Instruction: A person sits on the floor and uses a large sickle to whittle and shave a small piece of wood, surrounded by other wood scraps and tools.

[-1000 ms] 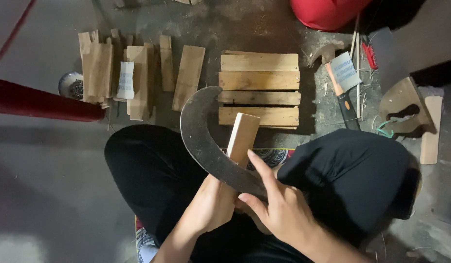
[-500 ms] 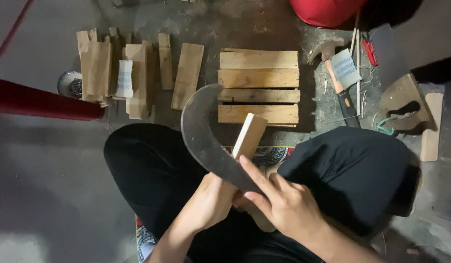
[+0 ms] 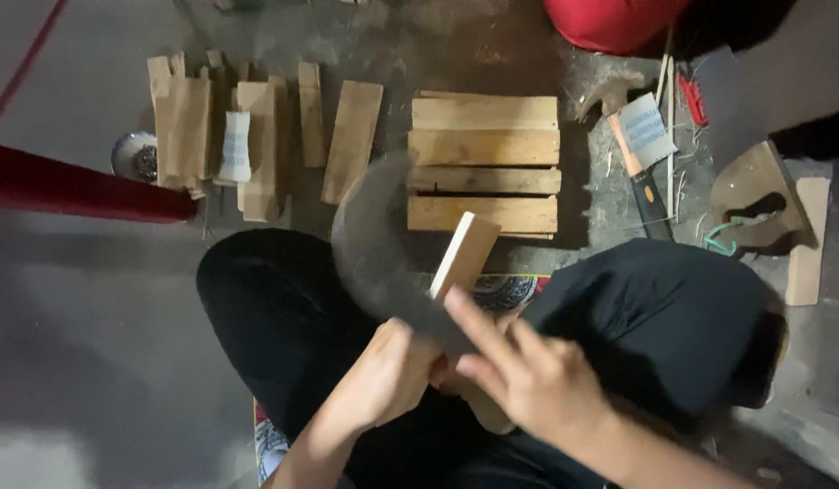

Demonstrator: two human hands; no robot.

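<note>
I sit cross-legged in black trousers on the floor. My left hand is closed around the lower end of a small light wooden block that stands tilted over my lap. My right hand grips a large curved dark blade, blurred with motion, whose edge lies against the block's left side. The blade arcs up and left past my left knee. Where my right hand holds the blade is hidden under my fingers.
Four stacked planks lie on the concrete just beyond my knees. Loose wood pieces lie to their left beside a red pipe. A hammer, sandpaper and wooden shapes are at the right.
The curved blade has swung down and right along the block and is now blurred. My right hand has shifted lower. The block stays in my left hand.
</note>
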